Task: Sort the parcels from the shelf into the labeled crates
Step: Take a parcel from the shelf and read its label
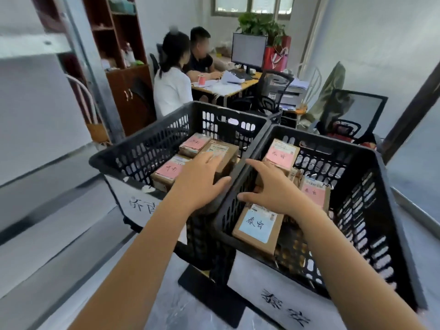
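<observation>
Two black slotted crates stand side by side. The left crate [142, 148] and the right crate [371, 210] each carry a white handwritten label on the front. The left crate holds cardboard parcels, two with pink labels [167, 170]. My left hand [202, 179] reaches into it, fingers straight on top of a brown parcel [226, 151], thumb spread beside the crate wall. My right hand [269, 186] is in the right crate with fingers spread, over a blue-labelled parcel [257, 226] and touching the parcels there. Pink-labelled parcels [281, 156] lie beyond and to the right [314, 194].
A metal shelf frame [90, 67] rises at the left. Behind the crates two people sit at a desk [228, 89] with a monitor [248, 51]. Office chairs [271, 96] and a dark wooden cabinet [128, 91] stand nearby. The crates rest on a grey surface [71, 246].
</observation>
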